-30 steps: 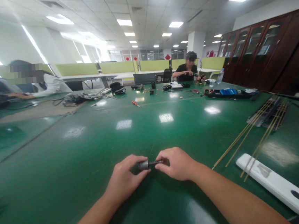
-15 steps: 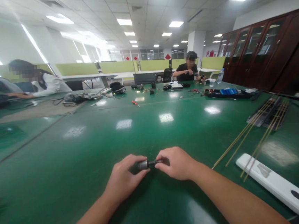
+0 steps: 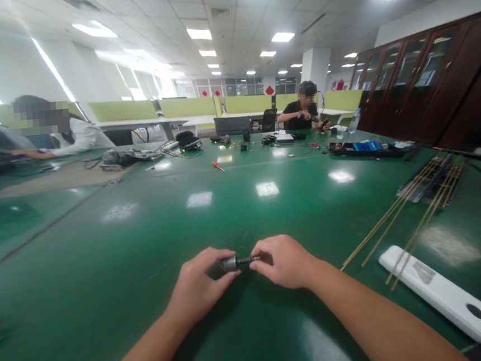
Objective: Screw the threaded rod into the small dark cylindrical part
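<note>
Low in the middle of the view, my left hand (image 3: 199, 284) is closed round a short silver metal cylinder (image 3: 230, 264), thumb below and fingers above. A thin dark shaft (image 3: 243, 260) extends from the cylinder's right end, lying nearly level. My right hand (image 3: 282, 262) pinches the far end of that shaft between thumb and fingers. The fingers partly cover both ends, and the exact kind of part is too small to tell. Both hands are over the glossy green tabletop (image 3: 152, 233).
Thin yellowish sticks (image 3: 394, 207) and a long white device (image 3: 438, 292) lie right of my right arm. An orange screwdriver (image 3: 217, 165) is farther off. Along the back are a black tray with blue items (image 3: 366, 148), a bottle (image 3: 354, 121) and a seated person (image 3: 302, 113). More people sit at left.
</note>
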Demonstrator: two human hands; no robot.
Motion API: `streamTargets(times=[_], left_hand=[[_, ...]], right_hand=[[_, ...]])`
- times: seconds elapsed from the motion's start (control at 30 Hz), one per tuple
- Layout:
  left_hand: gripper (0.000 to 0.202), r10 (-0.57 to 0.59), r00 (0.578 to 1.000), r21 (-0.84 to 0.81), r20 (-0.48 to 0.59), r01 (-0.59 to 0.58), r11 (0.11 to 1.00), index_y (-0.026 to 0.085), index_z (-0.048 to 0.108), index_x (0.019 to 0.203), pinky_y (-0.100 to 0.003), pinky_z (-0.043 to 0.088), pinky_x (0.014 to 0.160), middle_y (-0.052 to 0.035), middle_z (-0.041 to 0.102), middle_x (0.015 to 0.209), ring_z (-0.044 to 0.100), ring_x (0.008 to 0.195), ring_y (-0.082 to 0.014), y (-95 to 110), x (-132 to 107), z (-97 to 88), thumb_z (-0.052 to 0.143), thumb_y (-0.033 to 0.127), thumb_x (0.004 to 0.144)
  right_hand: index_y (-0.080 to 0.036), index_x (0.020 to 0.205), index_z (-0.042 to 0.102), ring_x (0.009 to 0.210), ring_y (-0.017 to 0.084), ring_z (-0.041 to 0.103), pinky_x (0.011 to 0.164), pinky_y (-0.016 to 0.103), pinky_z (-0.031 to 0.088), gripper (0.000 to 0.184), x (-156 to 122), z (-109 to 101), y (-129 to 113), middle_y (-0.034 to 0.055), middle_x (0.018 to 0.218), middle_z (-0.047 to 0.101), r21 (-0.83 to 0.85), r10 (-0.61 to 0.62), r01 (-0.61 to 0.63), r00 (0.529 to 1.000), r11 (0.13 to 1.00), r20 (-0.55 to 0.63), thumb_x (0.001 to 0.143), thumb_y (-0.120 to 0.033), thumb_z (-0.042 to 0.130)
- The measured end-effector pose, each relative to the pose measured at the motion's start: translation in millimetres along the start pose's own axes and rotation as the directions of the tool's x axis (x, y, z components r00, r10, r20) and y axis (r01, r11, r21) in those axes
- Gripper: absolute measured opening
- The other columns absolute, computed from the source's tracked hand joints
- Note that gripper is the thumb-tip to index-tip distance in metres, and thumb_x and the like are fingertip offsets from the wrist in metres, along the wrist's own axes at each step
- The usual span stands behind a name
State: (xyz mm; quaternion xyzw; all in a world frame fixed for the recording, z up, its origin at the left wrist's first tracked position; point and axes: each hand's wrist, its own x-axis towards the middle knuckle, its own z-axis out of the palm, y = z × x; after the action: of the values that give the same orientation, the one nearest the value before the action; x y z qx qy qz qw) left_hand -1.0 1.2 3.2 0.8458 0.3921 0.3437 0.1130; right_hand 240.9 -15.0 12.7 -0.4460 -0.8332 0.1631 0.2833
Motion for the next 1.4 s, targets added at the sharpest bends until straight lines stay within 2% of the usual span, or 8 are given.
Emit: streamTargets(times=[0.97, 1.4], left_hand=[[0.024, -0.007, 1.000, 0.008, -0.005, 0.007, 1.000, 0.025, 0.068, 0.103, -0.025, 0.052, 0.077, 0.0015, 0.072, 0.094, 0.068, 0.084, -0.0153, -2.8, -0.7, -1.1, 0.074, 0.033, 0.081], [0.024, -0.003, 1.000, 0.013, -0.008, 0.004, 1.000, 0.025, 0.069, 0.102, -0.025, 0.052, 0.075, 0.0007, 0.072, 0.092, 0.068, 0.083, -0.0160, -4.8, -0.8, -1.6, 0.074, 0.035, 0.082]], right_hand=[[-0.020, 0.093, 0.071, 0.073, 0.015, 0.062, 0.067, 0.025, 0.040, 0.014, -0.7, -2.1, 1.2, 0.0013, 0.081, 0.071, 0.000, 0.003, -0.003, 1.000, 1.000, -0.014, 0.088, -0.032, 0.066], [-0.020, 0.094, 0.071, 0.073, 0.015, 0.062, 0.066, 0.025, 0.040, 0.014, 0.5, -2.6, 0.6, 0.0014, 0.081, 0.071, -0.006, 0.012, -0.012, 1.000, 1.000, -0.017, 0.088, -0.032, 0.066]])
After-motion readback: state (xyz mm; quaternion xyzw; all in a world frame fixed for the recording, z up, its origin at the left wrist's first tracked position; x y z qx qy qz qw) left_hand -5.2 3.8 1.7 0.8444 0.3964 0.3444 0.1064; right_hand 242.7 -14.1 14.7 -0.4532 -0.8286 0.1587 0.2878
